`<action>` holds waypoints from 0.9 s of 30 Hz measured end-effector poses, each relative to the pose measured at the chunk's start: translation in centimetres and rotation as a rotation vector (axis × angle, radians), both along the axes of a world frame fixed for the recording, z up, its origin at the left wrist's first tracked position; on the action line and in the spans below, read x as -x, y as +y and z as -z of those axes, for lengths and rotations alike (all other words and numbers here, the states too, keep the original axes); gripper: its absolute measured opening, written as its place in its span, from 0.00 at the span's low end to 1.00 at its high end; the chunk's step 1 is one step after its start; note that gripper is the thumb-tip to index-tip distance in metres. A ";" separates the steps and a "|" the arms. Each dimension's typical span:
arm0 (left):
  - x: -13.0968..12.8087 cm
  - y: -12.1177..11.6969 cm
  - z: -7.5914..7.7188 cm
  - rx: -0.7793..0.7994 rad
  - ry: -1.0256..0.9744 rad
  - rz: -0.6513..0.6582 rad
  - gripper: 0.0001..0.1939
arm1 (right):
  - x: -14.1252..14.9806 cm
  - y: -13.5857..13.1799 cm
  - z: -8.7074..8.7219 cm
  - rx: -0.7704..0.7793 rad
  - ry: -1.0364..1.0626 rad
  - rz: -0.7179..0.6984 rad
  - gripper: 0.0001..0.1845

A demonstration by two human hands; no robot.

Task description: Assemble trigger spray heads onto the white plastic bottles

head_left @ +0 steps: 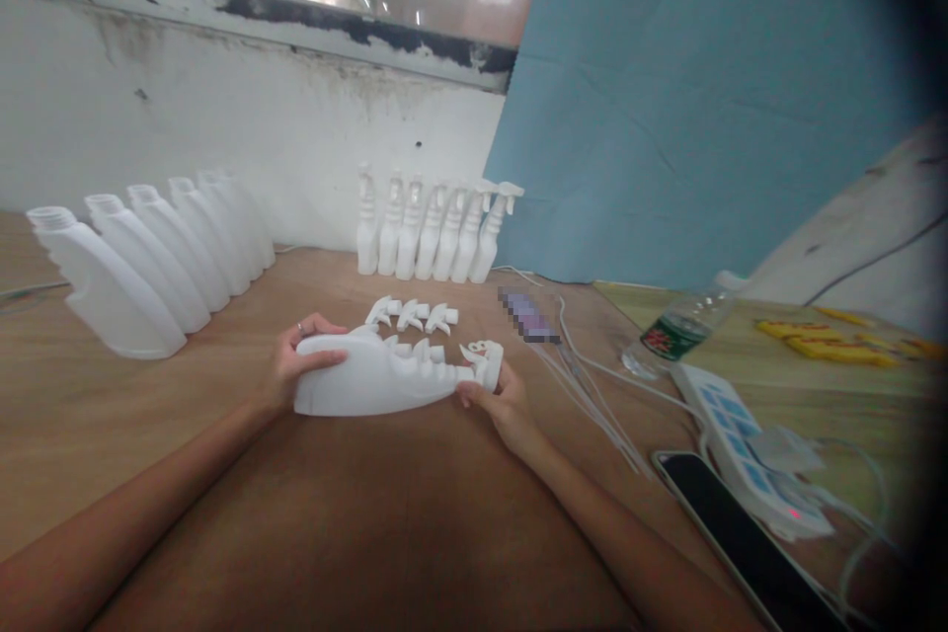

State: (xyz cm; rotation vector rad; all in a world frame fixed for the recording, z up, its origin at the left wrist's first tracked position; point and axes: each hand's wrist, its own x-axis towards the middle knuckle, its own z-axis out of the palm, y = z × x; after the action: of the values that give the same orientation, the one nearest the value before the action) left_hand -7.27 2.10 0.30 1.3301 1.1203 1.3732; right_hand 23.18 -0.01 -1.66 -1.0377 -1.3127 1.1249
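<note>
White wall, stained and scuffed, under a window frame with dark, flaking paint; blue sheet hanging to the right, lightly creased. Tabletop brown, faint wood grain, smooth. Spray bottle held on its side over the middle of it, neck to the right; whether it touches the surface, cannot tell. Plain white plastic, slightly glossy, broad rounded body narrowing to a ribbed grip; no label seen on the visible face. Left hand round the base end, thumb on the near face, fingers partly open to the body's width and gripping it. Right hand at the neck end, fingers closed about the white trigger head, thumb near the neck. Beyond, loose trigger heads, opaque white, curved levers; more partly hidden behind the bottle. By the wall, a row of slim bottles fitted with spray tops. At left, a slanting row of open bottles, translucent white, threaded necks. At right, a clear water bottle, green label, red marking, lettering illegible; white power strip, red light lit; dark-screened phone beside it.
</note>
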 end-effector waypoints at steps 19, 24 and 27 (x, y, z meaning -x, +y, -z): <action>1.3 0.7 -2.3 -0.177 0.337 0.051 0.15 | 0.4 -0.1 0.0 -0.070 0.078 -0.071 0.19; -0.9 -1.5 -5.1 -0.649 0.926 0.013 0.28 | 1.4 -0.4 0.1 -0.038 0.104 -0.066 0.19; -4.0 -3.5 -5.2 -0.794 1.131 0.188 0.43 | 2.3 -1.4 -0.3 0.006 0.050 -0.121 0.20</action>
State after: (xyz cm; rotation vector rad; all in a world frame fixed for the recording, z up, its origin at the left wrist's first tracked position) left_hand -3.24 -1.45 5.52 2.9143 1.0653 0.8782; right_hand 20.93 -1.37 -1.34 -0.9386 -1.3475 1.2388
